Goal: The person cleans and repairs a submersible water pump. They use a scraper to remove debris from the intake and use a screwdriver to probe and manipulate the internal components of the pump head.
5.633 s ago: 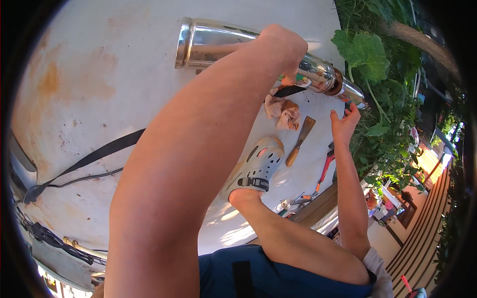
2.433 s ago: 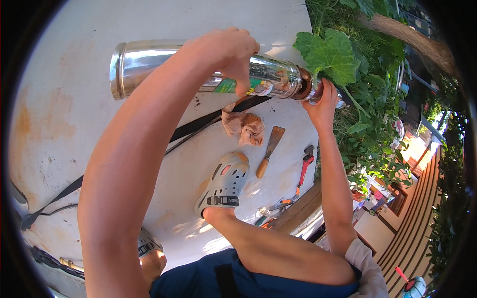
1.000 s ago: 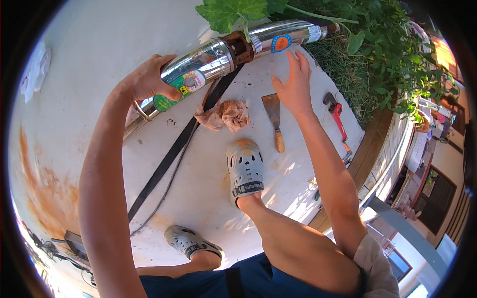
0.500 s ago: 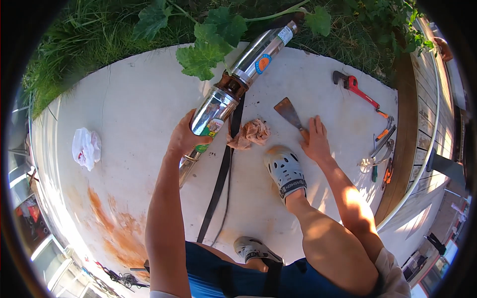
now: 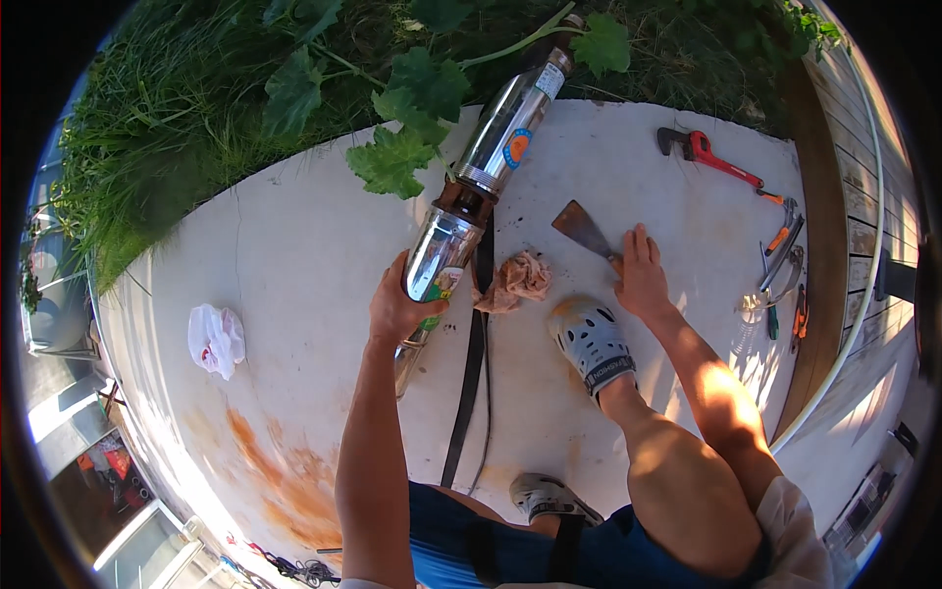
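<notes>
One metal cylinder [image 5: 481, 177], made of two shiny sections joined at a brown neck, runs from under the left hand [image 5: 397, 309] forward and to its right, the far end reaching over the grass [image 5: 186, 147]. That hand curves around the lower section, thumb on one side and fingers on the other, probably because a round body could roll on the concrete [image 5: 324, 236]. The right hand [image 5: 644, 277] lies palm-down at the handle end of the only scraper [image 5: 587, 229], fingers fairly straight; whether they have closed on the handle, I cannot tell. The blade points away from this hand, leaving the handle nearest it. Between the hands are one crumpled rag [image 5: 520, 282], one black strap [image 5: 461, 402] and one thin cord [image 5: 488, 402]. Beyond the right hand, to its right, lies one red wrench [image 5: 721, 162], seemingly set aside; nearer smaller tools overlap too much to count. One white bag [image 5: 216, 341] sits well left of the left hand.
</notes>
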A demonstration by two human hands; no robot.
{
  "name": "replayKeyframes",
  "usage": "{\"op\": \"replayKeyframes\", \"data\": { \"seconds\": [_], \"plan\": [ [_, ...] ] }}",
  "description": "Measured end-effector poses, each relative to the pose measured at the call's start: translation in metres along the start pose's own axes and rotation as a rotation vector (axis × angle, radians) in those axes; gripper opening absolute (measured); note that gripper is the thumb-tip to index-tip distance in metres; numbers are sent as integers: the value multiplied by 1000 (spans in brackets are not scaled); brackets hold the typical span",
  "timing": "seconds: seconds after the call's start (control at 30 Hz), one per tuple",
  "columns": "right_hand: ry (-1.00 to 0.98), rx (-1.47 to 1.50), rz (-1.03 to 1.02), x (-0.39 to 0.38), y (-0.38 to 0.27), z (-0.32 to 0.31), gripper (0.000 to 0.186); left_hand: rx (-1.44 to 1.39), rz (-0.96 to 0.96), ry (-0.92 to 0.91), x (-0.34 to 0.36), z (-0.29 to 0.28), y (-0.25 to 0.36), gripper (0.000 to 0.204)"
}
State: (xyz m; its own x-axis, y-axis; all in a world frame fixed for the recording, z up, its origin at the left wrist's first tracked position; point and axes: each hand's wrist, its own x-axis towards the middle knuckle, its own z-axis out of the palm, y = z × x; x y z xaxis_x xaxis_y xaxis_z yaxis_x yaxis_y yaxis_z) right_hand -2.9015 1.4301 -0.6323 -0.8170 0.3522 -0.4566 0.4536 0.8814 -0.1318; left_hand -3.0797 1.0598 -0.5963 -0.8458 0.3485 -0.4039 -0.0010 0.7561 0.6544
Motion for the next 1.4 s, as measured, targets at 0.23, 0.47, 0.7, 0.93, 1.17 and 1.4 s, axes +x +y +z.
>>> {"op": "replayKeyframes", "data": {
  "seconds": [0.23,0.47,0.7,0.93,1.17,1.4],
  "plan": [
    [46,-51,-33,6,7,8,94,87,0,63,-4,0,12,99],
    [16,-173,-97,10,22,27,93,137,23,84,-9,-2,14,99],
    [15,-72,-22,3,4,6,93,172,5,85,-10,-4,15,100],
    [-35,-109,-28,3,5,5,93,111,-1,53,-9,-6,11,99],
    [-17,-93,-23,0,8,0,92,-226,-66,-134,8,-18,5,92],
    [-32,-106,-35,-4,8,-4,92,-285,-62,-166,14,-16,-3,92]
  ]
}}
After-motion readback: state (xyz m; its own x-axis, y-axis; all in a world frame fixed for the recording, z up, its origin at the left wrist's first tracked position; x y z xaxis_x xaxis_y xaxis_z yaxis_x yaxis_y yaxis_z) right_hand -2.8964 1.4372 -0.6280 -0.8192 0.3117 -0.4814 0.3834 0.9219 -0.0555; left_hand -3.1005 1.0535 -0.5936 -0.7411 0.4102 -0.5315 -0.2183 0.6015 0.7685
